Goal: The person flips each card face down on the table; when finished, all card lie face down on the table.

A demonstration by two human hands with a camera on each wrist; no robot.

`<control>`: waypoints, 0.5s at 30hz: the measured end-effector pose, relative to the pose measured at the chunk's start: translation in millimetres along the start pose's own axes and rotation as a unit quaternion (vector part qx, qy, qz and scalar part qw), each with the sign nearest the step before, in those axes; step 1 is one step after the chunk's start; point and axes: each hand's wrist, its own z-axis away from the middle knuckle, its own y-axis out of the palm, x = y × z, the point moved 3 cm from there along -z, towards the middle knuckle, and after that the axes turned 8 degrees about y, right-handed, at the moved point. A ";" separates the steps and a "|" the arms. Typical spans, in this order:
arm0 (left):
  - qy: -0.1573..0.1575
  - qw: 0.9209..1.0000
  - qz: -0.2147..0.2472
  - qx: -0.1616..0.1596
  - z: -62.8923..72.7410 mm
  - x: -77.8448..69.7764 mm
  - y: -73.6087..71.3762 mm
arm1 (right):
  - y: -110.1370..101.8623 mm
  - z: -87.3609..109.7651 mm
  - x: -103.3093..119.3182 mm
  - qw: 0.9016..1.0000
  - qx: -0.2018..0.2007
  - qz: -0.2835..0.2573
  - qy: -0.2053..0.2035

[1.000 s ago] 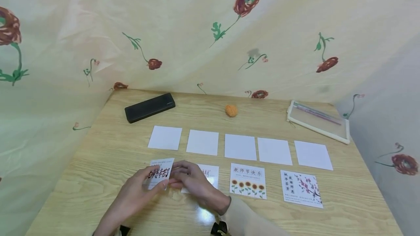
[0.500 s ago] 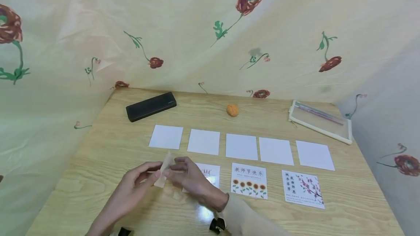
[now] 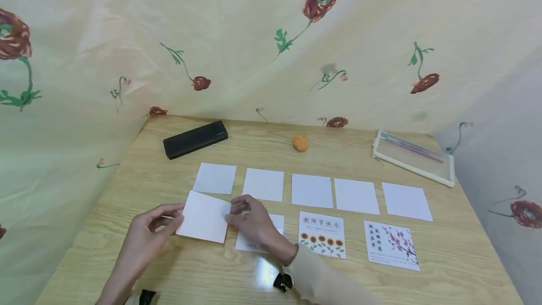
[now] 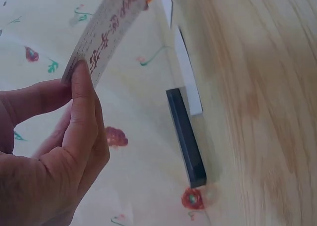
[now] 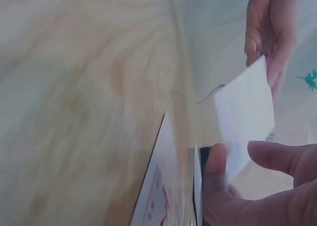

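Observation:
Between both hands, above the near left of the table, is a square greeting card [image 3: 205,216], its blank white side toward the head camera. My left hand [image 3: 146,234] pinches its left edge between thumb and fingers. At the right edge, the thumb and fingers of my right hand [image 3: 258,227] take the card [image 5: 247,114] between them. In the left wrist view the card [image 4: 106,35] shows its other side, printed with dark red lettering. A second printed card [image 3: 277,222] lies beneath my right hand, partly hidden by it.
Right of my hands lie a sunflower card [image 3: 322,234] and a blossom card [image 3: 392,245]. Several blank white cards form a row behind, such as the middle one [image 3: 312,190]. Farther back are a black case [image 3: 195,139], an orange ball-like object [image 3: 300,143] and a clear zip pouch [image 3: 415,158].
The held card has been turned over: its printed face was toward the head camera, then it stood edge-on, now its blank back shows. My left hand has moved slightly left.

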 end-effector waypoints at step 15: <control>-0.012 0.994 -0.089 0.066 -17.4 20.9 7.4 | -6.6 -20.5 -2.0 1.000 0.015 0.017 -0.010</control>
